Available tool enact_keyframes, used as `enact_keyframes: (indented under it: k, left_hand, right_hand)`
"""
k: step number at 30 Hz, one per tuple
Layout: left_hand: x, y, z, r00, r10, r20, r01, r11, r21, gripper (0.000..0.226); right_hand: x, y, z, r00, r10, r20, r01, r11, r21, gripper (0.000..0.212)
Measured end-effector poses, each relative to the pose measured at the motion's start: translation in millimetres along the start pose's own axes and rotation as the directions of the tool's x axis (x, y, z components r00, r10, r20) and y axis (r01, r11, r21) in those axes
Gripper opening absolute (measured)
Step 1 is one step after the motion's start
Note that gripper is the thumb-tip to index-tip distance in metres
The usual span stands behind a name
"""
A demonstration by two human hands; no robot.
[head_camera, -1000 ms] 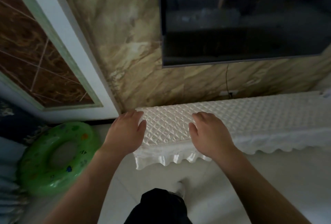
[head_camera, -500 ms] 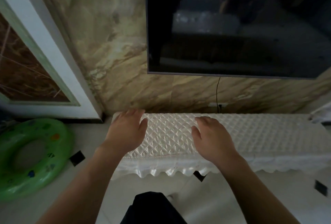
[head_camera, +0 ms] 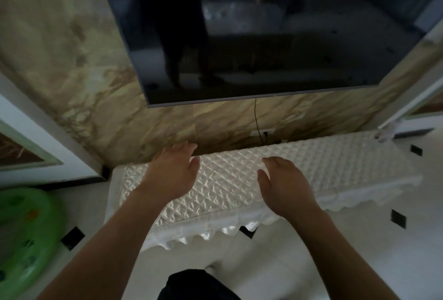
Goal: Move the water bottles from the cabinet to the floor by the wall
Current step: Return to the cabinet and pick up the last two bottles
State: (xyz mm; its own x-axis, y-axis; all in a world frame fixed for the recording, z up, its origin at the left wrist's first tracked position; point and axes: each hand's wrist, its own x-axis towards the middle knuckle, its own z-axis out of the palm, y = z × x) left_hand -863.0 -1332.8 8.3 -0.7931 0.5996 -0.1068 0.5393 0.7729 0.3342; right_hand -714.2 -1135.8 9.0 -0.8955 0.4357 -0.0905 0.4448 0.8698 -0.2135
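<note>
A low cabinet [head_camera: 335, 167] stands against the marble wall, draped in a white quilted cover with a scalloped edge. No water bottle shows anywhere in view. My left hand [head_camera: 172, 170] hovers over the cabinet's left part, fingers apart, palm down, holding nothing. My right hand [head_camera: 282, 184] hovers over the cabinet's middle, also open and empty. Both forearms reach forward from the bottom of the frame.
A large dark television [head_camera: 251, 31] hangs on the wall above the cabinet, its cable running down to a socket [head_camera: 262, 133]. A green inflatable swim ring [head_camera: 26, 232] lies on the tiled floor [head_camera: 347, 251] at the left. A white door frame [head_camera: 36, 136] borders the left.
The view has swung rightward and tilted, bringing the whole cabinet and television into frame. Both hands stay open above the cover, now over its left and middle.
</note>
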Motion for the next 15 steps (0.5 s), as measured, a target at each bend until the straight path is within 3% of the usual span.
enact_keyframes:
  k: [15]
  left_hand:
    - [-12, 227, 70, 0.999, 0.046, -0.028, -0.046, 0.999, 0.016, 0.047]
  right_hand:
    - [-60, 214, -48, 0.998, 0.028, -0.058, -0.024, 0.997, 0.070, 0.045]
